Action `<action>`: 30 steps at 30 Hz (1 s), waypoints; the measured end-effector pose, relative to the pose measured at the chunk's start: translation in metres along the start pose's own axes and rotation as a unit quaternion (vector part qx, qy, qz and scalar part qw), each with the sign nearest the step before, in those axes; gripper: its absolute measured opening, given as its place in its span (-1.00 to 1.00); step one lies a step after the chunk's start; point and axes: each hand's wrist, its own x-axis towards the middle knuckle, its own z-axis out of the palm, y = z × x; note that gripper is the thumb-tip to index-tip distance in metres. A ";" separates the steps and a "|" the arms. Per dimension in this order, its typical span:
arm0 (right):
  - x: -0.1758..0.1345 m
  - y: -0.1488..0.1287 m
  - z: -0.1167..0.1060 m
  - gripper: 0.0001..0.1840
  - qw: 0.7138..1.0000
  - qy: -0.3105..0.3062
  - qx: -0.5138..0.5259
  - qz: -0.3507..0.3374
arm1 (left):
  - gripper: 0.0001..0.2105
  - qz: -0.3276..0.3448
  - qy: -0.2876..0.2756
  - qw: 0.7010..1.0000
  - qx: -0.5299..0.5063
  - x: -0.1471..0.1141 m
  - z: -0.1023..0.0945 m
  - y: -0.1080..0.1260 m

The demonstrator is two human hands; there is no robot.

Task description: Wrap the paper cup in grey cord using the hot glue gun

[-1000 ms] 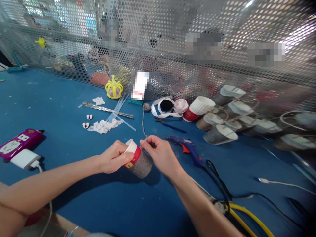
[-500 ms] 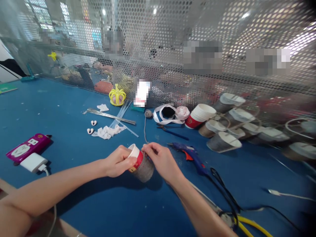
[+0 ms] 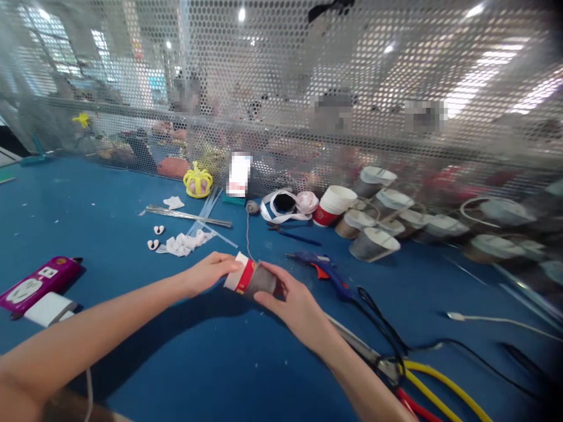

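Observation:
Between my hands is a paper cup (image 3: 247, 276), lying on its side in the air above the blue table; its rim end is white and red, and grey yarn wraps the base end. My left hand (image 3: 215, 272) grips the rim end, thumb on top. Around the yarn-covered end curl the fingers and thumb of my right hand (image 3: 285, 299). From the cup a strand of grey yarn (image 3: 248, 234) runs back to a small yarn ball (image 3: 252, 207). A blue glue gun (image 3: 328, 272) lies just right of my right hand.
At the right stand stacked paper cups (image 3: 336, 202) and several grey-wrapped cups (image 3: 373, 245). Pliers (image 3: 294, 234), white ribbon (image 3: 268, 211), clear sticks (image 3: 211, 205) and a yellow crown-shaped piece (image 3: 197, 180) lie behind. A purple power strip (image 3: 39, 284) sits left; a perforated metal screen (image 3: 264, 76) backs the table.
My right hand has gone from pinching the yarn at the cup's side to wrapping around its base end. The cup has turned more level. The camera view has shifted.

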 end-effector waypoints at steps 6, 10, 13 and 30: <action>-0.005 0.003 0.014 -0.44 0.976 0.053 -0.170 -0.122 | -0.71 -0.094 0.045 0.982 -0.159 0.006 0.005 -0.005; -0.006 0.009 0.018 -0.43 0.966 0.051 -0.206 -0.149 | -0.73 -0.063 0.050 0.986 -0.146 0.004 0.009 -0.019; -0.007 0.014 0.016 -0.41 0.961 0.059 -0.219 -0.158 | -0.73 -0.039 0.042 0.990 -0.127 0.001 0.011 -0.026; -0.012 0.013 0.000 -0.64 0.938 0.112 -0.266 -0.193 | -0.60 0.001 0.006 0.995 0.100 -0.011 0.013 -0.024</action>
